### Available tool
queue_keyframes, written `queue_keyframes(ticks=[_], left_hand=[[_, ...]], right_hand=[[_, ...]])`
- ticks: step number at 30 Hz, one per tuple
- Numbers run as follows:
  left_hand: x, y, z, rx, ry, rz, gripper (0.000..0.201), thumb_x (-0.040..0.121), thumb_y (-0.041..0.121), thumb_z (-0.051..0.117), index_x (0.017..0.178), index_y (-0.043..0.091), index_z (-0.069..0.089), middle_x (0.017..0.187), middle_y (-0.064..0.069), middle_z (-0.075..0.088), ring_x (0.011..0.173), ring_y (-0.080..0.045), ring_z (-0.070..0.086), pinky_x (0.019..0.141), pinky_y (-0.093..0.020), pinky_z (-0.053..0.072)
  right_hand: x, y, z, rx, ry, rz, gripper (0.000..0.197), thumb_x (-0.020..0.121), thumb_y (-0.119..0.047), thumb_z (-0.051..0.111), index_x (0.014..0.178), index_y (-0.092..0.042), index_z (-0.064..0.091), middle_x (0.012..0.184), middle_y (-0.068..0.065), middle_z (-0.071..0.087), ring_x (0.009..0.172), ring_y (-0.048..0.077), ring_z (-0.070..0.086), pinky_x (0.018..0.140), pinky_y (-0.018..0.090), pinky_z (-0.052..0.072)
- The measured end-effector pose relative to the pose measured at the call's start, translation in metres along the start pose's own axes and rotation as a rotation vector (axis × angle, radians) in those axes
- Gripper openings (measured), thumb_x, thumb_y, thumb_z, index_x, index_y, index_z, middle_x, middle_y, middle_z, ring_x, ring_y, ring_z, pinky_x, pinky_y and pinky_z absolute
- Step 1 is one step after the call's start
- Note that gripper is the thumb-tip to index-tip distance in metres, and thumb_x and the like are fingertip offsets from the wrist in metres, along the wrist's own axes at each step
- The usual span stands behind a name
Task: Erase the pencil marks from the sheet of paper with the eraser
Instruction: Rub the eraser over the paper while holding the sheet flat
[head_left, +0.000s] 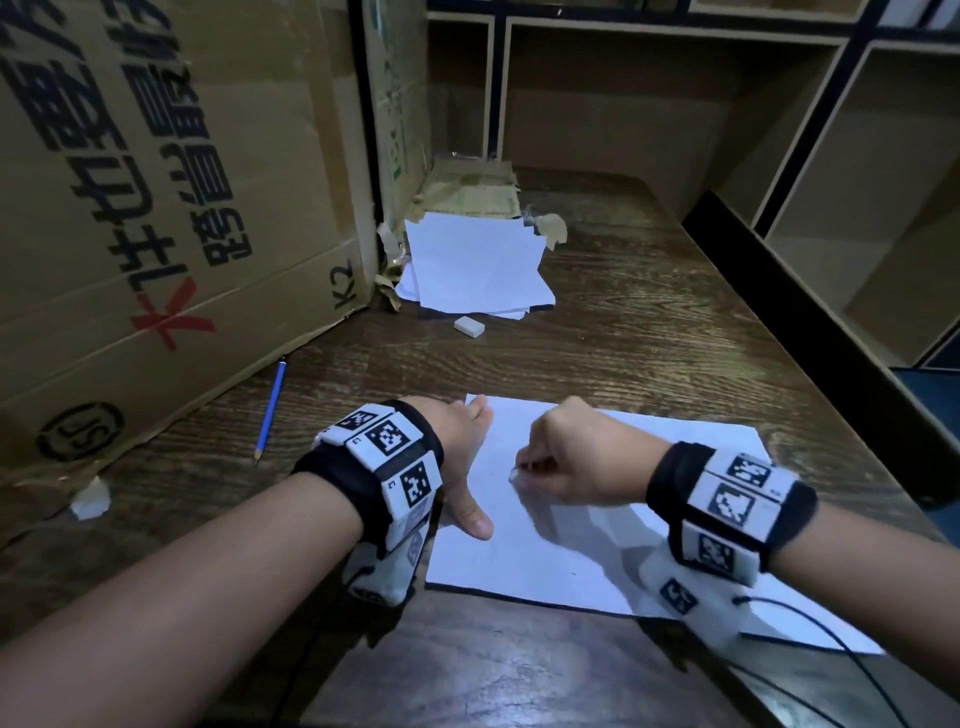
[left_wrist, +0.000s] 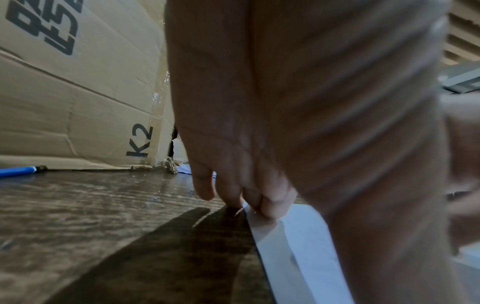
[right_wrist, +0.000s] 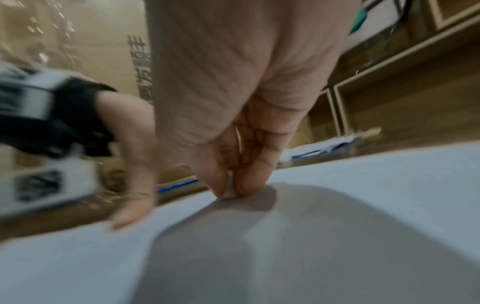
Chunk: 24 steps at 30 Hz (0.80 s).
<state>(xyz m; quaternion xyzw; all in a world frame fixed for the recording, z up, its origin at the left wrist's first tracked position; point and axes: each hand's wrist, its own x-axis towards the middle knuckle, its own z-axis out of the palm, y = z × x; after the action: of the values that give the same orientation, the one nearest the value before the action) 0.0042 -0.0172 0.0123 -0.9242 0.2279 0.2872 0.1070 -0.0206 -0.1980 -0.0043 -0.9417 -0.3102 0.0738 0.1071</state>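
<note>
A white sheet of paper (head_left: 613, 530) lies on the dark wooden desk in front of me. My left hand (head_left: 474, 462) lies flat on the sheet's left edge, fingers straight and thumb spread toward me. My right hand (head_left: 519, 472) pinches a small white eraser (right_wrist: 229, 188) between thumb and fingers, its tip pressed on the paper (right_wrist: 363, 195) near the left side. The right wrist view is blurred by motion. In the left wrist view the fingertips (left_wrist: 267, 207) press the paper's corner (left_wrist: 298, 242). Any pencil marks are too faint to make out.
A second white eraser (head_left: 469, 328) lies farther back, by a stack of white sheets (head_left: 478, 265). A blue pencil (head_left: 270, 410) lies to the left beside a big cardboard box (head_left: 156, 208). Crumpled paper (head_left: 91, 499) sits near left. Wooden shelves (head_left: 857, 182) stand on the right.
</note>
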Motion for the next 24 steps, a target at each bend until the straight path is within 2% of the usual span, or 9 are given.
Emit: queue_keyframes(ticks=[2,4,8,13,16,18,20,23,24], left_hand=[[-0.001,0.001,-0.001,-0.011,0.002,0.001,0.140,0.071,0.068,0.076,0.156,0.011,-0.021,0.165,0.000,-0.022,0.154,-0.015,-0.003,0.120,-0.032,0.016],[-0.002,0.001,-0.002,-0.013,0.011,0.002,0.140,0.072,0.066,0.076,0.156,0.010,-0.020,0.166,0.000,-0.021,0.154,-0.015,-0.002,0.120,-0.033,0.017],[-0.002,0.002,0.000,-0.007,0.025,0.009,0.140,0.072,0.066,0.076,0.157,0.009,-0.018,0.166,-0.002,-0.020,0.154,-0.016,-0.001,0.120,-0.032,0.016],[-0.005,0.001,0.001,-0.050,0.045,0.029,0.136,0.073,0.064,0.077,0.158,0.007,-0.011,0.167,-0.004,-0.016,0.154,-0.017,0.002,0.122,-0.036,0.019],[-0.004,-0.002,0.003,-0.063,0.044,0.036,0.137,0.073,0.063,0.077,0.157,0.007,-0.015,0.166,-0.003,-0.019,0.154,-0.016,-0.002,0.123,-0.035,0.015],[-0.005,-0.002,0.004,-0.079,0.039,0.042,0.137,0.073,0.064,0.077,0.157,0.008,-0.016,0.166,-0.003,-0.019,0.154,-0.016,-0.003,0.124,-0.035,0.014],[-0.005,-0.003,0.006,-0.093,0.058,0.048,0.135,0.070,0.064,0.079,0.159,0.006,-0.005,0.168,-0.006,-0.011,0.154,-0.020,0.006,0.122,-0.037,0.019],[-0.005,-0.003,0.013,-0.111,0.161,0.067,0.100,0.068,0.062,0.081,0.142,0.007,0.040,0.164,-0.009,0.018,0.141,-0.026,0.035,0.110,-0.038,0.037],[-0.005,-0.003,0.016,-0.100,0.182,0.088,0.097,0.068,0.062,0.082,0.140,0.009,0.043,0.164,-0.006,0.018,0.139,-0.025,0.037,0.109,-0.036,0.038]], right_hand=[[0.008,0.022,-0.008,0.001,0.083,0.084,0.035,0.083,-0.024,0.060,0.056,-0.003,0.054,0.050,0.012,0.050,0.049,0.020,0.031,0.050,0.033,0.048],[0.010,0.026,-0.008,-0.004,0.109,0.128,0.031,0.079,-0.026,0.056,0.058,-0.003,0.057,0.050,0.011,0.052,0.049,0.024,0.038,0.053,0.039,0.054],[-0.004,-0.015,0.003,0.013,-0.013,-0.042,0.030,0.084,-0.022,0.060,0.060,-0.005,0.059,0.053,0.010,0.052,0.051,0.024,0.033,0.053,0.031,0.036],[0.009,0.025,-0.010,0.007,0.108,0.137,0.033,0.077,-0.019,0.058,0.050,-0.006,0.044,0.046,0.006,0.035,0.051,0.025,0.028,0.048,0.036,0.038],[0.010,0.003,-0.002,0.033,0.045,0.069,0.032,0.077,-0.020,0.059,0.050,-0.009,0.045,0.047,0.007,0.041,0.051,0.023,0.031,0.050,0.039,0.041],[0.008,-0.013,0.006,0.044,-0.008,0.012,0.029,0.083,-0.022,0.059,0.057,-0.008,0.057,0.051,0.006,0.052,0.052,0.022,0.039,0.056,0.040,0.046],[0.011,-0.009,0.007,0.097,-0.005,0.020,0.025,0.087,-0.025,0.061,0.069,-0.012,0.071,0.059,0.002,0.065,0.056,0.019,0.051,0.062,0.037,0.050],[0.011,0.000,0.006,0.149,-0.001,0.006,0.021,0.090,-0.028,0.065,0.080,-0.016,0.078,0.065,0.000,0.071,0.060,0.018,0.056,0.064,0.035,0.051],[0.010,0.000,0.007,0.154,0.008,-0.009,0.021,0.090,-0.028,0.065,0.080,-0.015,0.078,0.064,0.003,0.070,0.060,0.021,0.055,0.064,0.036,0.051]])
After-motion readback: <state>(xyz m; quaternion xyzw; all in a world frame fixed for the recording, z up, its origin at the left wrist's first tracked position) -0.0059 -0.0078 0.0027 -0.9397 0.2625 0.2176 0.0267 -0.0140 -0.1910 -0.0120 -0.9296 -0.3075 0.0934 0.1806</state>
